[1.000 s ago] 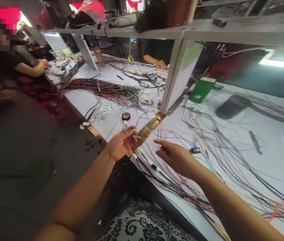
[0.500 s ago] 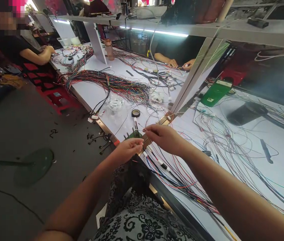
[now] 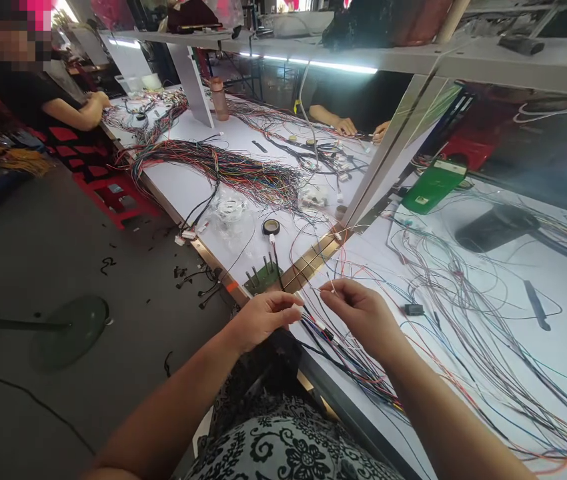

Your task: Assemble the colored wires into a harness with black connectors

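My left hand (image 3: 263, 320) and my right hand (image 3: 361, 313) meet at the front edge of the white workbench (image 3: 553, 347). Both pinch thin wires (image 3: 316, 301) between thumb and fingertips, a few centimetres apart. Those wires run back into a loose tangle of coloured wires (image 3: 443, 313) spread over the bench to the right. Just beyond my left hand stands a small green pin jig (image 3: 263, 275) with several upright pegs, next to a brass strip (image 3: 313, 257) across the bench.
A roll of black tape (image 3: 270, 227) lies behind the jig. A thick bundle of coloured wires (image 3: 233, 170) crosses the left bench. A slanted divider panel (image 3: 393, 150) separates benches. A green box (image 3: 431, 187) and black knife (image 3: 533, 303) lie right. Other people work far left and behind.
Both hands drew back toward me from above the green jig, and my right hand moved apart from the left, drawing a wire out between them.
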A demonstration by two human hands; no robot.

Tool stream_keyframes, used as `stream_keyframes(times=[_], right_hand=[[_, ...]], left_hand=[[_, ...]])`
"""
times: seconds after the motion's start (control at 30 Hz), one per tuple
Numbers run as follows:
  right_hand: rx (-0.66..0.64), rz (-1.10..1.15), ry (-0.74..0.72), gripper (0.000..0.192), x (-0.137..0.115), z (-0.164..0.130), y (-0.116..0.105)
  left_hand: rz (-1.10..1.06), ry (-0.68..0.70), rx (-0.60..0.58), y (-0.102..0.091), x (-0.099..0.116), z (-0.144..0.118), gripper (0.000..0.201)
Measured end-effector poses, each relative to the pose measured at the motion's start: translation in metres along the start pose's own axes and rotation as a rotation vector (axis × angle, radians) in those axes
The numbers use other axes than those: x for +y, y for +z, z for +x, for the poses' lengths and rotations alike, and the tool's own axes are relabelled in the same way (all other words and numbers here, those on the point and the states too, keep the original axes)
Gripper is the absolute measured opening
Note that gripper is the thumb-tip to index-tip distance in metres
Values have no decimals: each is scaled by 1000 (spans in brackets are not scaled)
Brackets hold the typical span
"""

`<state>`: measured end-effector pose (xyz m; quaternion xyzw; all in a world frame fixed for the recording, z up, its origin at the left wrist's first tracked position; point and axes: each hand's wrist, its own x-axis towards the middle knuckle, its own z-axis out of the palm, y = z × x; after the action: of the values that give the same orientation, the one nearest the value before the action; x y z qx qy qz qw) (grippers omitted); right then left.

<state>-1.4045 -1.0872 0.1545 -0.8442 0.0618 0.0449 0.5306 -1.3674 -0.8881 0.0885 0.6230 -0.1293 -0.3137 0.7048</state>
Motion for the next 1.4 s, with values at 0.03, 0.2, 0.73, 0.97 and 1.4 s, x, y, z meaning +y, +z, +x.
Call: stream_keyframes(times=[0.03, 0.2, 0.73, 0.97, 1.4], right_hand=[[8, -3, 11, 27, 2, -5, 0], [27, -79, -8, 29, 11, -25, 1], [36, -448, -221, 19, 8, -36, -3], [128, -675, -400, 20, 13, -42, 2], [34, -464, -325, 19, 16, -42, 4]], left_hand=[[-141, -37, 9, 5, 3, -1, 30], [-573, -179, 54, 28, 5, -2, 30], [-651, -230, 86, 45, 3, -5, 30], [-543, -121, 114, 52, -2, -6, 27], [-541, -141, 126, 57, 3, -9, 33]])
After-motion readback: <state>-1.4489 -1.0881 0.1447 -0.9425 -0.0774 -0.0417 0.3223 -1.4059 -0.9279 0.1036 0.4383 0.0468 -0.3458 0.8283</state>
